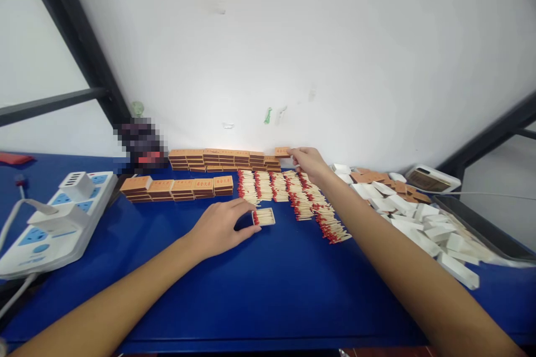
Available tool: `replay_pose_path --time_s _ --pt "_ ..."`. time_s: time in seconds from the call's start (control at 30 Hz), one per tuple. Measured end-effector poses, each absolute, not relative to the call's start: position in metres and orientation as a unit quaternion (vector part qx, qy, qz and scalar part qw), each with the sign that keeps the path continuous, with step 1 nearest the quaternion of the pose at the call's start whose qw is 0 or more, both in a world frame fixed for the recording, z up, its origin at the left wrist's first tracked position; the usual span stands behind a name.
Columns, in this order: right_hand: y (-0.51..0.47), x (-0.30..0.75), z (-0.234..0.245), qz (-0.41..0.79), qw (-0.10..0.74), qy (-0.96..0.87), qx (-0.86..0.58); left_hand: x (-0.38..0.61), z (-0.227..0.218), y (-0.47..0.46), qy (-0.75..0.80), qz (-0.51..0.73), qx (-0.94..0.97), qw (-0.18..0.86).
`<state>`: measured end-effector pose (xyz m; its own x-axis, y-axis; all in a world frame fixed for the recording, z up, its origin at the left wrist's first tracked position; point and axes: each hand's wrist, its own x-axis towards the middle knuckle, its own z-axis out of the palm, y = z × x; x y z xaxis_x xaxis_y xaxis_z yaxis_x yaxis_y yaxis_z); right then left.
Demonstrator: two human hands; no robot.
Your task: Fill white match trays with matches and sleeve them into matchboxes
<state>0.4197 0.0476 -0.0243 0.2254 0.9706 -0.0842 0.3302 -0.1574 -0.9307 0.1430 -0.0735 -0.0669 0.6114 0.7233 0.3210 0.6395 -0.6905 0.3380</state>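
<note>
My left hand grips the left end of a white matchbox tray between thumb and fingers. Red-headed matches lie inside that tray, which rests on the blue table. Farther back, my right hand pinches an orange matchbox by its right end, at the right end of the back row of stacked matchboxes. Between the hands, several piles of loose matches lie side by side. A nearer row of stacked matchboxes stands left of them.
White empty trays and orange sleeves are heaped on the right, beside a phone and a dark flat case. A power strip with plugs and cables lies at left. A white wall rises behind the blue table.
</note>
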Motion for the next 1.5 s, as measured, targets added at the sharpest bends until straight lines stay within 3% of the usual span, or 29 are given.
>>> replay_pose_path --time_s 0.1,0.37,1.5 --pt "0.009 0.433 -0.023 0.384 0.433 -0.526 -0.623 0.143 -0.067 -0.071 0.413 0.258 0.871 0.067" --pt "-0.069 0.425 -0.043 0.496 0.35 -0.605 -0.516 0.144 -0.07 -0.071 0.408 0.303 0.86 0.049" --pt "-0.079 0.431 -0.046 0.452 0.315 -0.68 -0.483 0.141 -0.068 -0.071 0.342 0.369 0.86 0.087"
